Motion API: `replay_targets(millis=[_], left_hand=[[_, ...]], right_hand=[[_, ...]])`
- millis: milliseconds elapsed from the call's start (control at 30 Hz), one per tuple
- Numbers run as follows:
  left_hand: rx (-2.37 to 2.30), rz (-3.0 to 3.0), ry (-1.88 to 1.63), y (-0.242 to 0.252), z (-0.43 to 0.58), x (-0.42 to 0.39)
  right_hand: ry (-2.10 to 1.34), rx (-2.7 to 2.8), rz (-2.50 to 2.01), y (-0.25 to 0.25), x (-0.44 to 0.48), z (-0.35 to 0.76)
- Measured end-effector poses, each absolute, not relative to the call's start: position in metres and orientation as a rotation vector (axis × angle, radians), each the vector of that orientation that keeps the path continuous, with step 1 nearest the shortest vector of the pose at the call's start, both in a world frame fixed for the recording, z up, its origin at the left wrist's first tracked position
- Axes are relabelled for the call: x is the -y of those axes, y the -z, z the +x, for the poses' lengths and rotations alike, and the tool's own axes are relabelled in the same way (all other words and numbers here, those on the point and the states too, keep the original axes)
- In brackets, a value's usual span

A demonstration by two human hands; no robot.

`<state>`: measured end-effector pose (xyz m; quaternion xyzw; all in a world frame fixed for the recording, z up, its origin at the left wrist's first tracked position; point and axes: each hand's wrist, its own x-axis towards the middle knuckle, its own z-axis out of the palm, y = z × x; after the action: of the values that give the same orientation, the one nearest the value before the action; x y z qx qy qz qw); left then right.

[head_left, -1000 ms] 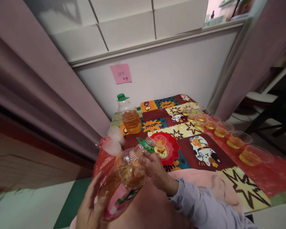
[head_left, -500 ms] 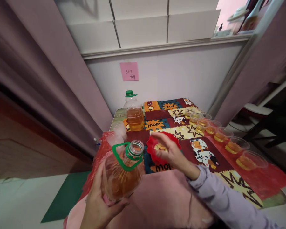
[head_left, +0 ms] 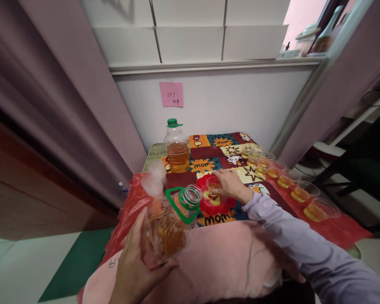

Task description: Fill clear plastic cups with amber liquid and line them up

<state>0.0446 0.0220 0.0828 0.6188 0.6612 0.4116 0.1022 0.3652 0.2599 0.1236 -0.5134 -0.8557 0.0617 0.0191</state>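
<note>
My left hand (head_left: 133, 264) grips the lower body of a clear plastic bottle (head_left: 167, 226) of amber liquid, uncapped, with a green handle ring at its neck, tilted toward the table. My right hand (head_left: 229, 185) reaches over a red plate (head_left: 217, 202) and pinches a small clear cup (head_left: 213, 183) that stands on it and holds amber liquid. My lap under a pink cloth (head_left: 218, 261) lies below both hands.
A second bottle (head_left: 176, 147) with a green cap stands at the table's back left. Several filled clear cups (head_left: 299, 192) line the right side on red plastic. Stacked empty cups (head_left: 153, 179) lie on a red bag at left. A patterned cloth (head_left: 228, 154) covers the table.
My right hand left the bottle's neck, crossed over the red plate and closed on the small cup. The bottle swung from pouring to more upright, then tilted again.
</note>
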Motion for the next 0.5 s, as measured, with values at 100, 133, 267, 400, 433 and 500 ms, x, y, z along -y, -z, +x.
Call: replay_targets(millis=[100, 133, 267, 400, 433, 500], left_hand=[[-1.951, 1.799, -1.250, -0.080, 0.047, -0.025], [-1.950, 1.786, -1.264, -0.079, 0.048, -0.026], [-1.945, 1.751, -1.270, -0.079, 0.048, -0.028], [-1.931, 1.765, -1.230, -0.082, 0.044, -0.026], [-1.931, 1.768, -1.217, -0.083, 0.043, -0.026], [-1.931, 1.779, -1.204, -0.084, 0.040, -0.026]], right_hand=[[-0.187, 2.678, -1.653, -0.133, -0.259, 0.357], [-0.188, 2.675, -1.666, -0.135, -0.259, 0.355], [-0.207, 2.662, -1.692, -0.137, -0.262, 0.353], [-0.239, 2.641, -1.686, -0.136, -0.262, 0.350], [-0.244, 2.628, -1.685, -0.136, -0.262, 0.350], [-0.244, 2.593, -1.686, -0.139, -0.261, 0.354]])
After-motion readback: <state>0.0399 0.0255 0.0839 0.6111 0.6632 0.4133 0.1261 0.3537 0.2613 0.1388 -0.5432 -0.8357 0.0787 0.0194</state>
